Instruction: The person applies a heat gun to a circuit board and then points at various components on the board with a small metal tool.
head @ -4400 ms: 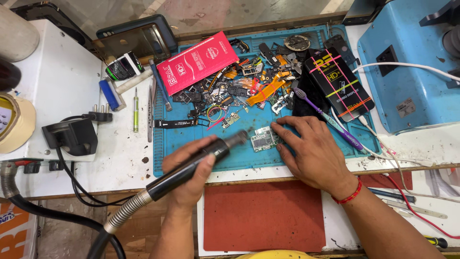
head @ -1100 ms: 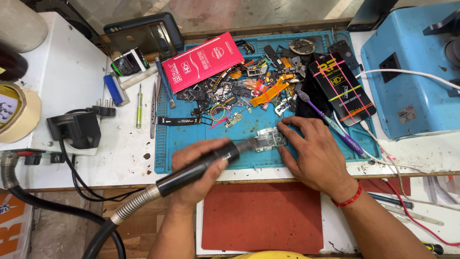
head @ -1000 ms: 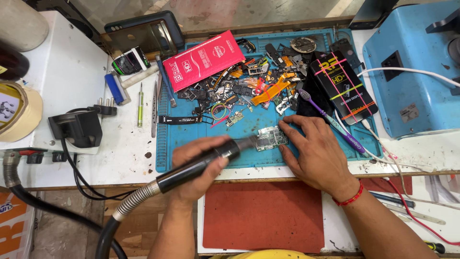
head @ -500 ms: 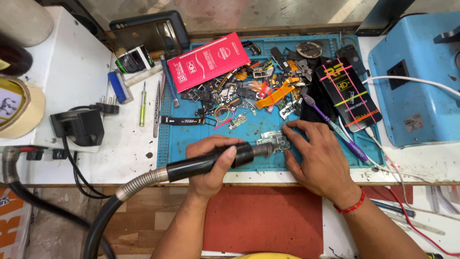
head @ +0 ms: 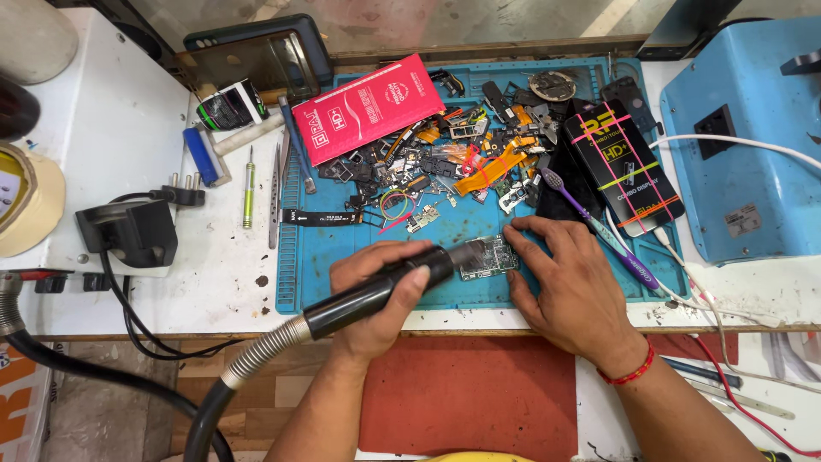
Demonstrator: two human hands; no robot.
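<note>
My left hand (head: pixel 374 301) grips a black hot-air handpiece (head: pixel 389 282) whose ribbed hose (head: pixel 256 364) runs down to the lower left. Its nozzle points right at a small green circuit board (head: pixel 487 255) lying on the blue work mat (head: pixel 295 257). My right hand (head: pixel 569 278) lies flat on the mat with its fingertips on the board's right edge, pinning it down. A red thread band circles that wrist.
A heap of small phone parts and flex cables (head: pixel 436 167) covers the mat's middle, with a red packet (head: pixel 368 107) behind. A black boxed display (head: pixel 624 167) and a purple toothbrush (head: pixel 599 227) lie right, beside a blue machine (head: pixel 753 145). Tweezers, a green screwdriver (head: pixel 248 184) and a black stand (head: pixel 128 231) sit left.
The handpiece has swung from steeply tilted to nearly level, its nozzle now close over the board. My right hand has stayed on the board.
</note>
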